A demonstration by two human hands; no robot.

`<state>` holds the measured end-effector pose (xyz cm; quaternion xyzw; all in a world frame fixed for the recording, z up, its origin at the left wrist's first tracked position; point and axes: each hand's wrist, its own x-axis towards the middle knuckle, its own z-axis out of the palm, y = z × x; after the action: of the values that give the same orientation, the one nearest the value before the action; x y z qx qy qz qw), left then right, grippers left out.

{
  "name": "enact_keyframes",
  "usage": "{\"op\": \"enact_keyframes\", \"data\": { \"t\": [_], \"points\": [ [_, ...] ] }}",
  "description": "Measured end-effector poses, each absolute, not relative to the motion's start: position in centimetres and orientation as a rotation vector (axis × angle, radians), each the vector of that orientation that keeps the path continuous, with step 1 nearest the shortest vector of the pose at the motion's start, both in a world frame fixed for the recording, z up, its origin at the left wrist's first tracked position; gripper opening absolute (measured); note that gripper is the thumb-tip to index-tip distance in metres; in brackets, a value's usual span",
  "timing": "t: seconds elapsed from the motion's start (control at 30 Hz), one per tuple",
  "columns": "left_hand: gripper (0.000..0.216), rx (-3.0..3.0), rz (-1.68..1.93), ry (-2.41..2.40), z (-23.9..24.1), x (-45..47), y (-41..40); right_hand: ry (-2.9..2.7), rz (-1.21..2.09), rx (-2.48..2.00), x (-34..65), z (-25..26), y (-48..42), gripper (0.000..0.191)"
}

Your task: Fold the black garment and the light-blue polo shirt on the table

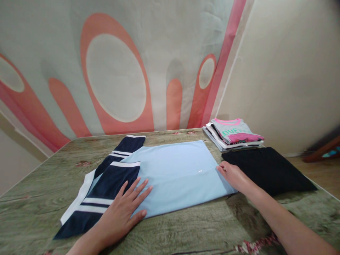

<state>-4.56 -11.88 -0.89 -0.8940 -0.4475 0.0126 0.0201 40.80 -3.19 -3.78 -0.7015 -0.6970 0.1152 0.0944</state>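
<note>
A light blue shirt [175, 159] lies partly folded on the table, with its navy, white-striped sleeves [117, 177] turned inward at the left. My left hand [127, 207] rests flat on the near sleeve and the blue cloth, fingers spread. At the shirt's right edge, my right hand [233, 175] is closed, its thumb and fingers pinching the blue fabric. A white band [78, 196] runs along the shirt's left end.
Behind my right hand sits a folded black garment [271, 168]. Beyond it is a stack of folded clothes [236, 131], with a grey and pink top uppermost. The wood-patterned table [39, 198] meets a wall with a pink and grey printed covering [159, 71].
</note>
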Motion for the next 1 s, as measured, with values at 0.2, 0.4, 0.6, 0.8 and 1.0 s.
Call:
{"op": "enact_keyframes", "data": {
  "t": [0.2,0.4,0.6,0.8,1.0],
  "points": [
    [0.069,-2.749,-0.028,-1.357,-0.2,-3.8,-12.4,-2.116,-0.116,-2.195,38.9,-1.2,-5.1,0.028],
    [0.070,-2.900,0.025,-1.253,0.6,-2.0,-13.5,-2.410,-0.090,-1.521,35.2,-2.4,-5.9,0.050],
    [0.069,-2.958,0.027,-1.309,0.6,-1.9,-13.8,-2.462,-0.029,-1.606,35.9,-5.5,-5.8,0.060],
    [0.069,-2.973,0.047,-1.343,0.9,-1.8,-13.9,-2.426,-0.095,-1.720,36.9,-5.7,-5.2,0.060],
    [0.068,-2.972,0.043,-1.340,0.8,-1.8,-13.9,-2.511,-0.001,-1.511,36.4,-5.5,-4.9,0.056]
  ]
}}
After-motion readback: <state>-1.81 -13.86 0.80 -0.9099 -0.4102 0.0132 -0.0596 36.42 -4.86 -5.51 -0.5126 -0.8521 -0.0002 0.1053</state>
